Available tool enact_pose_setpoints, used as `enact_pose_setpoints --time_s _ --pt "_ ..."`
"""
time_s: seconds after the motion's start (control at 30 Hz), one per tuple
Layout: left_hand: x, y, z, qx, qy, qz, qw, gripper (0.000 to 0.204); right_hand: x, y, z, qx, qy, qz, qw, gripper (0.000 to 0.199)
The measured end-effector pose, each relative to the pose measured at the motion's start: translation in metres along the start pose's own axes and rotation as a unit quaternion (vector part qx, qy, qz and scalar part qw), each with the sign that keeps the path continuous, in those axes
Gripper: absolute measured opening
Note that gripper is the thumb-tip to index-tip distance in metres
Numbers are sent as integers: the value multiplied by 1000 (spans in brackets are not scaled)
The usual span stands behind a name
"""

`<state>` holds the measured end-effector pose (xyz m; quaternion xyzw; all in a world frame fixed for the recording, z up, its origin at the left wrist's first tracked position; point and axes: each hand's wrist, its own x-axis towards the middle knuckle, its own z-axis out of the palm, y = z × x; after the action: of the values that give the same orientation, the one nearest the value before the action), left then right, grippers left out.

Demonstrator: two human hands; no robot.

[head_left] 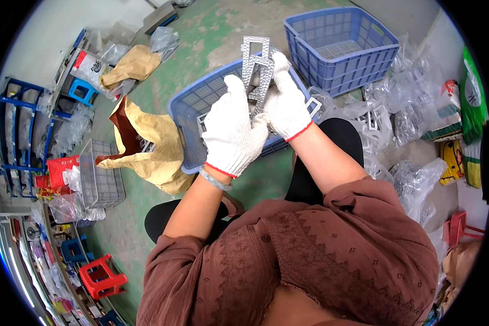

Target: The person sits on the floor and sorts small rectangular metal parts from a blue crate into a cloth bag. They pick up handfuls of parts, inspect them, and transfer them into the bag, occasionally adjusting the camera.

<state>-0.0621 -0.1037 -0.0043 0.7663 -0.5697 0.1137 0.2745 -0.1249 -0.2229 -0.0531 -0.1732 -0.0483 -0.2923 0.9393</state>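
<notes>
Both my hands wear white knitted gloves with red cuffs. Together they hold silver, textured metal frames (246, 68) with rectangular openings, which overlap and stand tilted upward. My left hand (229, 130) is closed about their lower left side, thumb raised. On the right side my right hand (289, 108) grips them, its fingertips near the top of one frame. How many pieces are in the grip I cannot tell, since the gloves hide the lower parts. Directly beneath is a blue plastic basket (186, 117), with parts of similar metal pieces showing beside my gloves.
An open brown paper sack (165, 168) stands left of the basket. Behind right is a second blue crate (337, 70). Clear plastic bags (413, 182) lie on the right. To the left are a grey mesh crate (100, 187), a red stool (100, 277) and blue racks (16, 103).
</notes>
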Motion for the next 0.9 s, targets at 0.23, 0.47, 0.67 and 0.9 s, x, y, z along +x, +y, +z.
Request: enact_pose_setpoints --time_s 0.23,0.47,0.67,0.9 --pt "-6 -1 -5 -19 -1 4 1000 77 3 4 -9 49 18 14 999 36" --pt "-17 -34 -14 -395 -67 -179 898 63 3 1 -17 16 93 22 995 23" --pt "-32 -55 -28 -610 -95 -256 744 56 3 -6 -13 -45 72 29 996 17" --pt "-45 -90 -28 -722 -142 -237 635 59 3 -9 -11 -32 13 69 997 23"
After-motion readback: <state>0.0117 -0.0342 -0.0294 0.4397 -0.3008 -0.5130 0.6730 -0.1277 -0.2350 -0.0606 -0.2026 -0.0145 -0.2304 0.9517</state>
